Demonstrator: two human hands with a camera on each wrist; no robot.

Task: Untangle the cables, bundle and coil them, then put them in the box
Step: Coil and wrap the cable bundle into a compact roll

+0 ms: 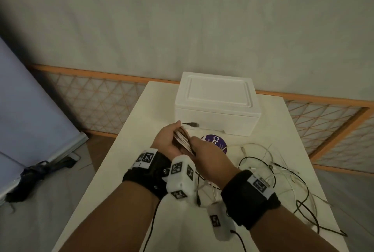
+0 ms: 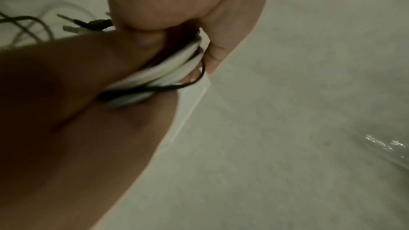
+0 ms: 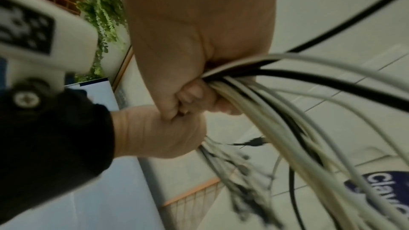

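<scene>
Over the middle of the white table (image 1: 141, 128) my left hand (image 1: 167, 140) and right hand (image 1: 208, 154) meet on one bundle of white and black cables (image 1: 183, 139). The left wrist view shows my left hand (image 2: 77, 111) pinching the gathered strands (image 2: 177, 69), with my right hand (image 2: 183, 3) gripping them from above. In the right wrist view my right hand (image 3: 188, 41) has its fingers curled round the cables (image 3: 276, 111), which fan out to the right, and my left hand (image 3: 159, 132) grips them below. A black plug (image 1: 192, 124) sticks out beyond the hands. The white foam box (image 1: 216, 100) stands behind with its lid on.
Loose white and black cables (image 1: 271, 168) sprawl over the right half of the table up to its right edge. A round purple label (image 1: 217, 140) lies just in front of the box. On the floor at the left lie a dark folded umbrella (image 1: 34, 179) and a blue panel (image 1: 30, 110).
</scene>
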